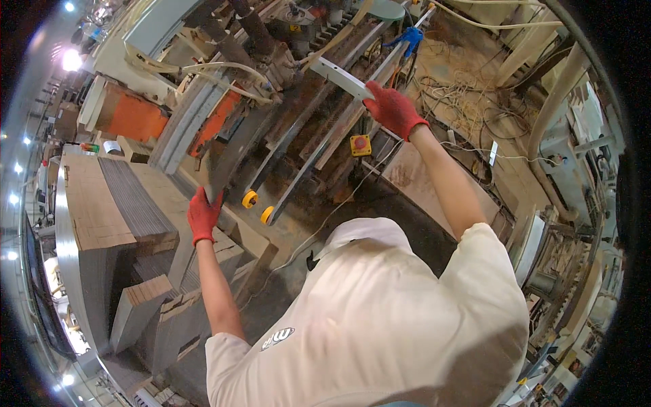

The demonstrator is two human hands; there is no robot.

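My right hand [395, 110], in a red glove, is closed on the near end of a narrow white strip-like board [341, 79]. The board lies slantwise across the long metal rails [319, 146] of a machine. Further left and nearer to me, my left hand [204, 216], also red-gloved, holds nothing; its thumb stands apart from the fingers. It is beside stacked flat panels [139, 197] with grey and brown surfaces. Two yellow rollers [250, 198] cap the near ends of the rails, just right of my left hand.
A yellow box with a red push button [361, 145] sits right of the rails. A blue air-gun-like tool [411, 38] hangs at the far rail end. Loose cables [468, 102] tangle on the dusty floor at right. Orange-faced machine parts [135, 115] stand at left.
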